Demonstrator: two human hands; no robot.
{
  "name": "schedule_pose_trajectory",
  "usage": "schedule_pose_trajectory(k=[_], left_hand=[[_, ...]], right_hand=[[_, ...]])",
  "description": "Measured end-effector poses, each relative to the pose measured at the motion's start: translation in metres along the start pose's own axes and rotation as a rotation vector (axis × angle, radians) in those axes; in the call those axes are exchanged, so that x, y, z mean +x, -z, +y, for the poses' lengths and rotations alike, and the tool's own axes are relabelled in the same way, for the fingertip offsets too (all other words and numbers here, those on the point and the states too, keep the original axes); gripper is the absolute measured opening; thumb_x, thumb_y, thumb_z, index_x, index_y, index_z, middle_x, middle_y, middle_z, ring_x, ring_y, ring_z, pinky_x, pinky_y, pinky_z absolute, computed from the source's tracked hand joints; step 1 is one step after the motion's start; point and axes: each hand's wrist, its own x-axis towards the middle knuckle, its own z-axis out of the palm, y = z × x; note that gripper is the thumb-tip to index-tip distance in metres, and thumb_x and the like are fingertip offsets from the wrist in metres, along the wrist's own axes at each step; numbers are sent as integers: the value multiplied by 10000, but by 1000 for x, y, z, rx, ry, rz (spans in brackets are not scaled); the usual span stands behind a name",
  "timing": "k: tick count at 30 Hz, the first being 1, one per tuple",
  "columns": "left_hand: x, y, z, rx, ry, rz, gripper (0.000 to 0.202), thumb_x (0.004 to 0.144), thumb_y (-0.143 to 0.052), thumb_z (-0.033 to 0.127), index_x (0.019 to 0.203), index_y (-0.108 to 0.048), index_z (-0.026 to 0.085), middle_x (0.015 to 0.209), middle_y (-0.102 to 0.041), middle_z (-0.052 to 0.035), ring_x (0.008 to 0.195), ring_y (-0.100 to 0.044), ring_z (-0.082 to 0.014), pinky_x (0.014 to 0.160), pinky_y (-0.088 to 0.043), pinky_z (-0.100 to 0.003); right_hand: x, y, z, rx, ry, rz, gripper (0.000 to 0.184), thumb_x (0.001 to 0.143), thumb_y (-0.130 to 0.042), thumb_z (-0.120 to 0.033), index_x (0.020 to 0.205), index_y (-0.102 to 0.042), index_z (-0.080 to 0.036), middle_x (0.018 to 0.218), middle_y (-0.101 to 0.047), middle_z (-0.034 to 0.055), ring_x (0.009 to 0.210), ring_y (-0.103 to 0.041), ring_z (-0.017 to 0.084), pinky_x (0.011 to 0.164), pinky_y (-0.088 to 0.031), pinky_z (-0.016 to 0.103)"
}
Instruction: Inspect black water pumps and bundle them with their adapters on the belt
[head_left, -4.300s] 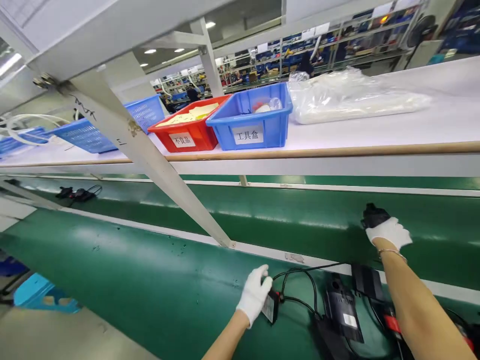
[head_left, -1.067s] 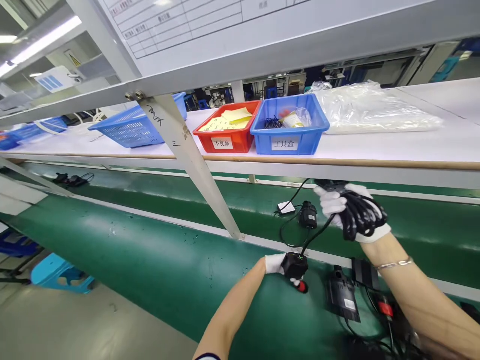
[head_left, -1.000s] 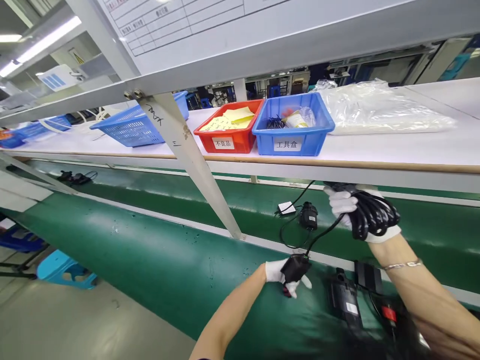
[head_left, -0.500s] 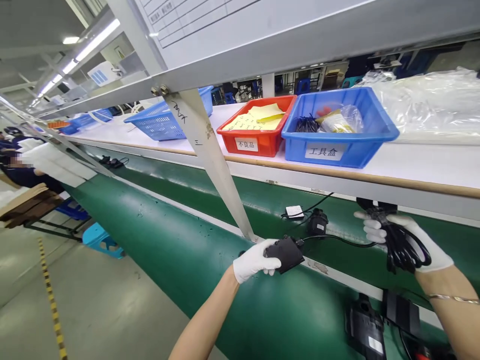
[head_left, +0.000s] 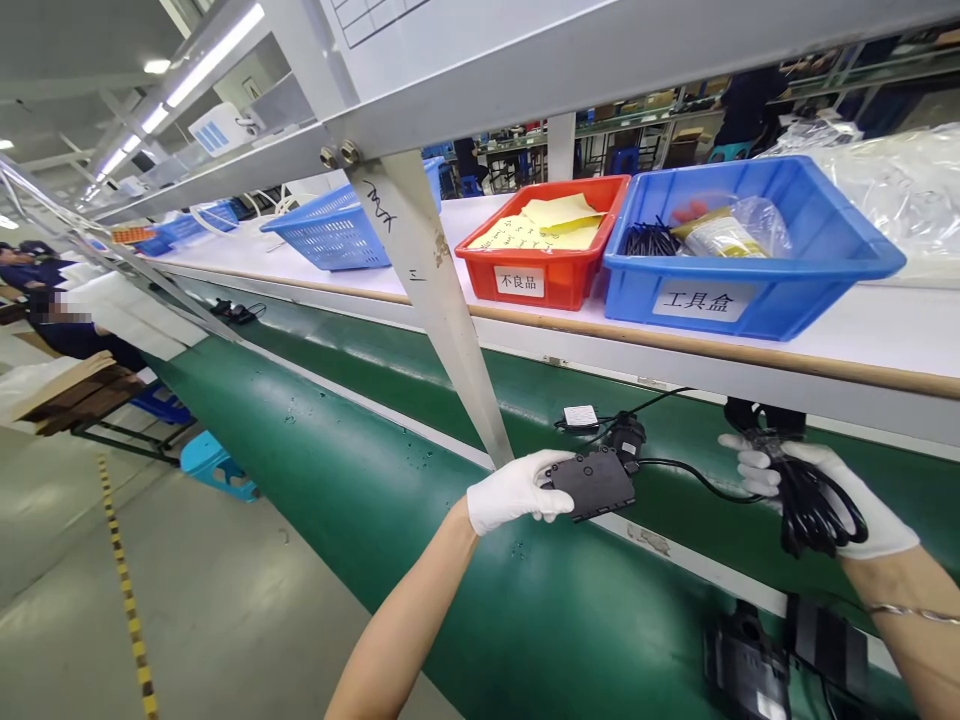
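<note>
White gloves cover both hands. My left hand (head_left: 520,492) grips the left end of a flat black plastic box (head_left: 596,484), thumb in front, above the green belt. From the box's right side a black cord (head_left: 694,474) runs across to my right hand (head_left: 874,505). That hand is closed around a bundled coil of black cable (head_left: 814,505), and its fingers curl in from the left and behind. Just behind the box lie a black adapter-like part (head_left: 627,435) and a small piece with a white label (head_left: 580,417).
A red bin (head_left: 536,255) with yellow papers and a blue bin (head_left: 742,270) with bagged items stand on the shelf. A slanted metal post (head_left: 442,300) rises left of the box. More black devices (head_left: 746,660) lie at lower right. People sit far left.
My left hand has turned the black box so its broad face shows more, and moved it slightly right and up. My right hand keeps its hold on the cable. The camera view has shifted slightly.
</note>
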Motion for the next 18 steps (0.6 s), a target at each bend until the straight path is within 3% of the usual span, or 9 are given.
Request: schedule_pose_trajectory(k=[6,11,15,18], left_hand=[[3,5,9,60,17,3,826,740,-822,396,1464,-496,167,1026,-655,-79,670,-560,-104,605,-445,-274],[9,8,6,47,10,40,826,742,-823,391,1469,-489,183,962,-656,-49,653,-548,-97,613,-433,-273],[23,11,-2,23,-47,57,939,756,-799,584,1497,-441,131,797,-620,-8,641,-541,-112,593,-393,-260],[39,13,-8,-47,-145,50,935,856,-523,805,1458,-488,91,687,-586,-3,601,-504,-116,579,-368,-259]], right_hand=[[6,-2,5,-44,18,-52,339,595,-784,-212,932,-749,-237,708,-450,18,525,-384,135,366,-475,243],[16,-4,10,-79,26,-83,255,665,-774,-248,918,-768,-215,734,-494,31,562,-428,150,399,-482,257],[31,-5,14,-141,55,-97,212,661,-782,-244,865,-742,-199,729,-536,34,605,-471,161,471,-517,263],[47,-5,18,-203,72,-104,218,662,-776,-269,855,-734,-175,728,-552,39,617,-496,158,513,-529,259]])
